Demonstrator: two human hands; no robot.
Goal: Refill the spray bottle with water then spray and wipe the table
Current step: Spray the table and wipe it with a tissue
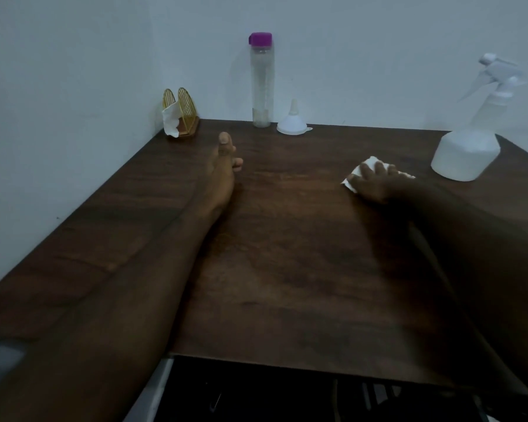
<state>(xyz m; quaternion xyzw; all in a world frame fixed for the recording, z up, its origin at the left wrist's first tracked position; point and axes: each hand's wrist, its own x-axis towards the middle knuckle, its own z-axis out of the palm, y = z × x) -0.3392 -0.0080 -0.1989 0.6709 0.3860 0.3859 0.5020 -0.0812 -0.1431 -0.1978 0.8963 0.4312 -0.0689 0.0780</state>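
Dim light, bluish cast over everything

Nearest: front edge of the dark brown wood-grain table (287, 269), with a black gap below it holding dark shapes too murky to identify. Grey patch at lower left corner, unclear what it is

Both bare forearms reach forward over the table top, well apart

Left hand (226, 156): lies on its side on the table, thumb up, fingers loosely curled, holding nothing

Right hand (375, 184): palm down, fingers spread flat on a crumpled white paper tissue (368, 165), pressing it against the wood. Tissue shows past the fingertips and at the thumb side

Right of that hand, near the table's right edge: white translucent plastic spray bottle (467, 153), upright, wide conical base, trigger head on top pointing left. Apart from the hand, not touched. Fill level not readable

Back edge, against the wall: small white plastic funnel (292, 123) standing mouth down, spout up. Just beside it to the left, a tall slim clear bottle with a purple cap (261, 83), upright, cap on

Back left corner: gold wire napkin holder (182, 112) with one white napkin drooping out of its front

Room: plain pale walls (104, 56) close in the table at back and left, meeting at the corner behind the holder
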